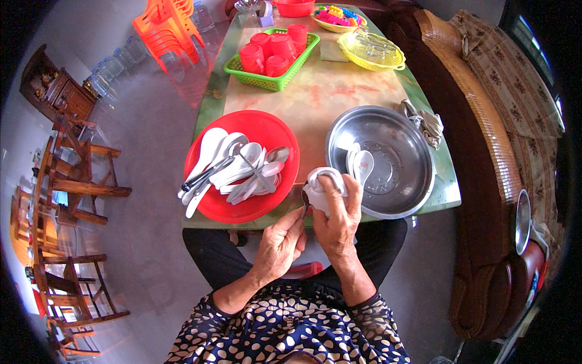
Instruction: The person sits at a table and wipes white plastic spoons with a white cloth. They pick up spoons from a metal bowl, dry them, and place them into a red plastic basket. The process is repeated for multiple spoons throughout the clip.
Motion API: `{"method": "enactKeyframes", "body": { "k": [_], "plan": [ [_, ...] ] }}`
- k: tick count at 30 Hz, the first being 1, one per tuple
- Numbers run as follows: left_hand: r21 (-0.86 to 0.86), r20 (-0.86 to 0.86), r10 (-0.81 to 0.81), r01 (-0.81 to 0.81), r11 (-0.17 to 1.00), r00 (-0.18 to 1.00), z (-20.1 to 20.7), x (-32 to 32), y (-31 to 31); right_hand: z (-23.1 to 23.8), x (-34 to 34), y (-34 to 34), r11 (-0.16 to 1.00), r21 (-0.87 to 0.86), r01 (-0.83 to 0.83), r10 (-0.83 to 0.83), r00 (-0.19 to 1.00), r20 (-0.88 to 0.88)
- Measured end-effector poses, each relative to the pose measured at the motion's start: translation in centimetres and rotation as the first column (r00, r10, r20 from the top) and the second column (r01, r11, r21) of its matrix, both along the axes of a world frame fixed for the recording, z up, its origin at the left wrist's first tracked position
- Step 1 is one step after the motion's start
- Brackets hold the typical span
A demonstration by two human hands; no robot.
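My left hand (280, 246) is closed around the handle of a metal spoon (305, 197), mostly hidden by my fingers. My right hand (339, 215) grips a bunched white cloth (319, 193) against the spoon's bowl end. Both hands are at the table's near edge, between two basins. On the left, a red plastic basin (284, 142) holds several white spoons (211, 145) and metal ones, with dark-handled utensils (209, 174) across them. At the right stands a steel basin (418, 176) with a few white soup spoons (364, 164) leaning inside its left wall.
Farther back on the table (315, 127) sit a green basket (267, 82) of red mugs (282, 47), a yellow basket (397, 57) of clear glasses and another with colourful pieces (336, 17). A crumpled cloth (429, 126) lies beyond the steel basin. Orange stools (167, 30) are stacked at far left.
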State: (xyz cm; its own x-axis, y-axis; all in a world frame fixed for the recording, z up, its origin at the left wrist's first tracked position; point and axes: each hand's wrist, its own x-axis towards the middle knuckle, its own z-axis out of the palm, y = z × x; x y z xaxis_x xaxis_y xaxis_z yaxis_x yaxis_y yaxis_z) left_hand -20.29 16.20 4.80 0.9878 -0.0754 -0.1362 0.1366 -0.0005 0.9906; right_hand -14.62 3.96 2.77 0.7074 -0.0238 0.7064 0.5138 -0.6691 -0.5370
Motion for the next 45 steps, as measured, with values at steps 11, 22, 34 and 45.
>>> {"method": "enactKeyframes", "body": {
  "k": [11, 22, 34, 45],
  "plan": [
    [0.077, 0.107, 0.094, -0.103, 0.992, 0.990, -2.4, -0.1, 0.5, 0.6, -1.7, -0.3, 0.907, 0.221, -0.358, 0.408, 0.875, -0.261],
    [-0.022, -0.040, 0.044, -0.045, 0.999, 0.998, -1.6, -0.4, -0.2, -0.9, 0.7, 0.1, 0.983, 0.038, -0.181, 0.179, 0.983, 0.042],
    [-0.075, 0.067, 0.185, -0.180, 0.981, 0.980, -1.3, 0.3, -1.0, -1.1, -2.4, 1.0, 0.088, 0.987, 0.137, 0.771, 0.618, -0.155],
    [0.501, 0.553, -0.023, -0.310, 0.808, 0.833, -0.3, 0.8, 2.3, -0.1, -0.2, -1.2, 0.321, 0.946, 0.035, 0.854, 0.422, -0.305]
  ]
}}
